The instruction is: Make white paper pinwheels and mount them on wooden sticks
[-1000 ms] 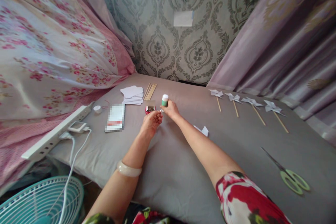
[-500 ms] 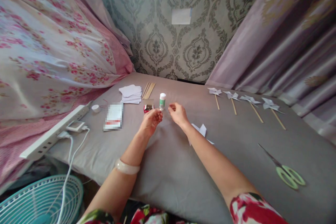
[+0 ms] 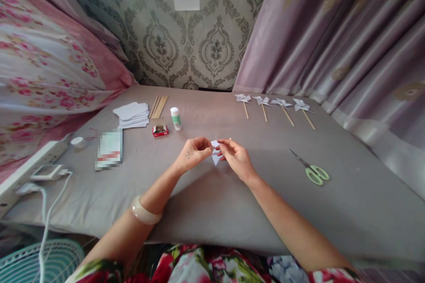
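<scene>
A folded white paper pinwheel [image 3: 216, 159] is held up between my hands in front of me, its pointed tips showing below and between the fingers. My right hand [image 3: 237, 159] grips it from the right with thumb and fingertips. My left hand [image 3: 194, 154] comes in from the left, thumb and forefinger pinched together at the paper's edge; whatever sits in that pinch is too small to tell. Beyond my left hand lie a small open red box [image 3: 160, 131] with tiny items inside and an upright glue stick [image 3: 176, 119] with a white cap.
Several wooden sticks [image 3: 159, 107] and a stack of white paper pieces [image 3: 133, 116] lie at the back left. Finished pinwheels on sticks [image 3: 282, 104] line the back right. Green-handled scissors [image 3: 315, 174] lie to the right. A power strip [image 3: 40, 163] edges the left side.
My hands have moved from beside the red box back nearer to me. The paper pinwheel, which lay by my right forearm, is now lifted between them. The view has turned right.
</scene>
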Action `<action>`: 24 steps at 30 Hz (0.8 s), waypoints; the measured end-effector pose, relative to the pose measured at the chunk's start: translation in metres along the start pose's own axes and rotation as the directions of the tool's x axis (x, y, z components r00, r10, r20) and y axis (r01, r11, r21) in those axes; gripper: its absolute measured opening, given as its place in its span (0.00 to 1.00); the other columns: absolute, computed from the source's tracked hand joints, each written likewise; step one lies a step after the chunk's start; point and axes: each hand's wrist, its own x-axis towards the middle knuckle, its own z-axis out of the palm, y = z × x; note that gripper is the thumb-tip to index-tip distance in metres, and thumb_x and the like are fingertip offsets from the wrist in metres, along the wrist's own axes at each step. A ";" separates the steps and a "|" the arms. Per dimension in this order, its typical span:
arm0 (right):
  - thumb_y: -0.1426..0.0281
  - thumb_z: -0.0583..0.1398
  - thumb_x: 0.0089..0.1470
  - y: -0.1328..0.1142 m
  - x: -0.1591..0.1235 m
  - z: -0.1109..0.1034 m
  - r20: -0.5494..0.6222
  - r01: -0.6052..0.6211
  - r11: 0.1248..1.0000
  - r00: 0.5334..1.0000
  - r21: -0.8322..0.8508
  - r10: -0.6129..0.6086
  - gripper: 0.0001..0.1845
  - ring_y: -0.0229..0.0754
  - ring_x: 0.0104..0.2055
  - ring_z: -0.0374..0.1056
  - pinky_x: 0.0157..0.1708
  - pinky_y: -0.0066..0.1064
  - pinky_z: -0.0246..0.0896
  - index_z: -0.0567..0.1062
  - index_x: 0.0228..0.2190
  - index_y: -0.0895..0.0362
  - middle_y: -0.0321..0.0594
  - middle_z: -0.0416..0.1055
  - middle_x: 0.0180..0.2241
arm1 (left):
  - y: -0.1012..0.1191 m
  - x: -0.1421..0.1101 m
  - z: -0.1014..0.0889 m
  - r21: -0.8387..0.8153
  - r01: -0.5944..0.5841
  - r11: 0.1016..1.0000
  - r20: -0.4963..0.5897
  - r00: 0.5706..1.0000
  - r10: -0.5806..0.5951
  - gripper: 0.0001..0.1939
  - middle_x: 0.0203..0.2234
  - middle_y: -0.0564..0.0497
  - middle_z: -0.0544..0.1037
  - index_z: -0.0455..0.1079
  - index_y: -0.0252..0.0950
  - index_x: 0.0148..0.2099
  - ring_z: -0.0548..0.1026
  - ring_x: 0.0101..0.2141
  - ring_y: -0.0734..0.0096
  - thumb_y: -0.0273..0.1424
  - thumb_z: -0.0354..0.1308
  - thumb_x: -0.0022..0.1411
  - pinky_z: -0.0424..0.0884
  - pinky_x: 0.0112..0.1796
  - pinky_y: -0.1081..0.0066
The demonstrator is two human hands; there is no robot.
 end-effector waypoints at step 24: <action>0.62 0.60 0.50 0.017 0.003 -0.029 -0.076 0.126 0.972 0.987 -0.200 -0.143 0.10 0.38 0.29 0.70 0.31 0.31 0.67 0.75 0.29 0.56 0.38 0.74 0.28 | -0.019 0.027 0.031 0.032 -0.047 0.998 0.176 0.983 0.041 0.06 0.22 0.52 0.74 0.72 0.32 0.28 0.69 0.24 0.75 0.31 0.60 0.48 0.63 0.28 0.75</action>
